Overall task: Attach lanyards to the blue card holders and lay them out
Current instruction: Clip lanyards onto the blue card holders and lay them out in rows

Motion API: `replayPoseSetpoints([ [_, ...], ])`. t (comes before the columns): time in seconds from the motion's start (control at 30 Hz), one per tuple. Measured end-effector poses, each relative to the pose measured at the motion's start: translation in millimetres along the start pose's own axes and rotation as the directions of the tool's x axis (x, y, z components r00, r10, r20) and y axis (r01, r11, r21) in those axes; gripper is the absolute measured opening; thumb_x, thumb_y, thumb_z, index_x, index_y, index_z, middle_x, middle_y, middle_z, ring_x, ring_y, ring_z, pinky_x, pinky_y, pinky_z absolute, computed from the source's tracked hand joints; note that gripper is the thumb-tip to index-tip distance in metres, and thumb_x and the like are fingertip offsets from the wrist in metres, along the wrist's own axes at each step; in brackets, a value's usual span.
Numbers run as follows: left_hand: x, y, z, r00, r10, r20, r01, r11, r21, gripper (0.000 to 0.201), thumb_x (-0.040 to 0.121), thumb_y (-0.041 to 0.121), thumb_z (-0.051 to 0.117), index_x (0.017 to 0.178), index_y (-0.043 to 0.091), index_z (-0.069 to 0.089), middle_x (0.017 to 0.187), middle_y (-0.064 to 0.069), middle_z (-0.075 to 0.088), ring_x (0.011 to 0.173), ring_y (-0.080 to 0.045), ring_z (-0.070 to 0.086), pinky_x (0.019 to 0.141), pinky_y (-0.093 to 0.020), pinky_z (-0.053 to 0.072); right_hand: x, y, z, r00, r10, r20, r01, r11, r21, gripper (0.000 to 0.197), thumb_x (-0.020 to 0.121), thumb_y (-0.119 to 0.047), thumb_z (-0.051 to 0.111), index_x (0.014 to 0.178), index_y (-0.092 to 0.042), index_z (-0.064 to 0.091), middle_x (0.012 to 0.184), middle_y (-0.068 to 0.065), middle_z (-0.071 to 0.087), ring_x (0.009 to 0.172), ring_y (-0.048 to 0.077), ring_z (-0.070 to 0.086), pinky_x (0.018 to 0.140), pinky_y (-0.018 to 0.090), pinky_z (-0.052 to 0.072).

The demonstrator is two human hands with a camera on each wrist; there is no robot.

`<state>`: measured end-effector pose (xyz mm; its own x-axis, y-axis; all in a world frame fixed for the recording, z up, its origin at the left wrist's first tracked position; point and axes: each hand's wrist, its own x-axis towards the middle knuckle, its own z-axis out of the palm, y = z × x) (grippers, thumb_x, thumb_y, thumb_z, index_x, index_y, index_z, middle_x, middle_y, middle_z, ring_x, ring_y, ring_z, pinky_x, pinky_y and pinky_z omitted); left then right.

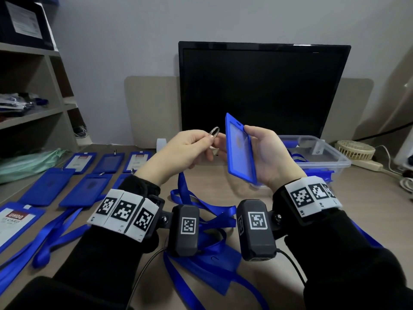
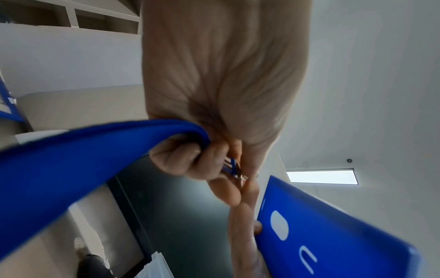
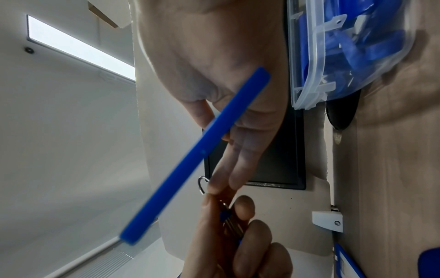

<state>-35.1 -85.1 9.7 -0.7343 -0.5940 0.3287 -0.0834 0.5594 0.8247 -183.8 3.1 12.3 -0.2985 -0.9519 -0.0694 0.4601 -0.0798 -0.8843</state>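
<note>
My left hand (image 1: 190, 146) pinches the metal ring clip (image 1: 214, 132) of a blue lanyard (image 1: 185, 189), whose strap hangs down to the desk. In the left wrist view the strap (image 2: 71, 159) runs under my curled fingers and the clip (image 2: 232, 169) shows at their tips. My right hand (image 1: 266, 153) holds a blue card holder (image 1: 240, 151) upright, thumb on its front, the slot end up. In the right wrist view the holder (image 3: 197, 156) is seen edge-on, and the ring (image 3: 202, 185) sits by my right fingertips. Ring and holder are close but apart.
Several finished blue holders (image 1: 87, 189) with lanyards lie in rows on the left of the desk (image 1: 210, 180). A clear plastic box (image 1: 321, 155) of blue parts stands at right. A black monitor (image 1: 261, 88) is behind; more straps (image 1: 207, 260) lie by my wrists. Shelves (image 1: 33, 86) stand at left.
</note>
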Motion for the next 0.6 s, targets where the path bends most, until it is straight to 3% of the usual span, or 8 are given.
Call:
replayPoseSetpoints([
  [0.1, 2.6, -1.9, 0.0, 0.996, 0.022, -0.081, -0.022, 1.0, -0.002, 0.026, 0.1, 0.021, 0.041, 0.087, 0.016, 0.062, 0.068, 0.003, 0.057, 0.041, 0.002, 0.039, 0.045, -0.008, 0.032, 1.5, 0.9, -0.3, 0.999, -0.008, -0.036, 0.005, 0.998, -0.065, 0.046, 0.098, -0.036, 0.041, 0.126, -0.004, 0.057, 0.116, 0.012, 0.068, 0.097, 0.024, 0.065, 0.08, 0.036, 0.055],
  [0.23, 5.1, -7.5, -4.0, 0.992, 0.016, -0.126, -0.024, 0.998, -0.063, 0.021, 0.099, 0.025, 0.045, 0.093, 0.023, 0.065, 0.069, 0.004, 0.06, 0.042, 0.0, 0.038, 0.045, -0.012, 0.032, 3.8, 2.1, -0.8, 0.997, -0.013, -0.072, 0.002, 0.988, -0.156, 0.033, 0.096, -0.037, 0.047, 0.106, -0.009, 0.06, 0.076, 0.002, 0.068, 0.06, 0.014, 0.067, 0.052, 0.025, 0.054],
  [0.33, 6.5, -9.3, -3.1, 0.993, 0.008, -0.115, -0.018, 0.996, -0.09, 0.022, 0.099, 0.026, 0.044, 0.089, 0.021, 0.063, 0.068, 0.005, 0.061, 0.043, -0.001, 0.036, 0.046, -0.015, 0.031, 4.7, 2.6, -0.2, 0.998, -0.01, -0.058, -0.002, 0.977, -0.213, 0.031, 0.095, -0.037, 0.049, 0.104, -0.01, 0.062, 0.071, 0.001, 0.069, 0.055, 0.013, 0.066, 0.051, 0.023, 0.052],
  [0.47, 6.6, -8.9, 2.9, 0.988, 0.051, -0.144, -0.058, 0.997, -0.049, 0.023, 0.099, 0.022, 0.044, 0.095, 0.009, 0.063, 0.068, 0.004, 0.053, 0.048, 0.003, 0.045, 0.049, -0.005, 0.034, 5.2, 5.7, 0.3, 0.999, 0.006, -0.036, -0.016, 0.958, -0.285, 0.028, 0.094, -0.037, 0.052, 0.098, -0.011, 0.064, 0.067, -0.001, 0.07, 0.052, 0.012, 0.065, 0.049, 0.022, 0.052],
  [0.6, 10.1, -14.4, 3.1, 0.976, 0.101, -0.191, -0.106, 0.994, -0.014, 0.017, 0.097, 0.016, 0.046, 0.09, 0.014, 0.061, 0.071, 0.005, 0.051, 0.06, 0.0, 0.045, 0.064, -0.015, 0.038, 5.8, 8.6, 2.1, 0.999, 0.023, -0.034, -0.033, 0.942, -0.334, 0.027, 0.093, -0.038, 0.054, 0.093, -0.012, 0.063, 0.063, -0.002, 0.067, 0.049, 0.011, 0.063, 0.048, 0.021, 0.051],
])
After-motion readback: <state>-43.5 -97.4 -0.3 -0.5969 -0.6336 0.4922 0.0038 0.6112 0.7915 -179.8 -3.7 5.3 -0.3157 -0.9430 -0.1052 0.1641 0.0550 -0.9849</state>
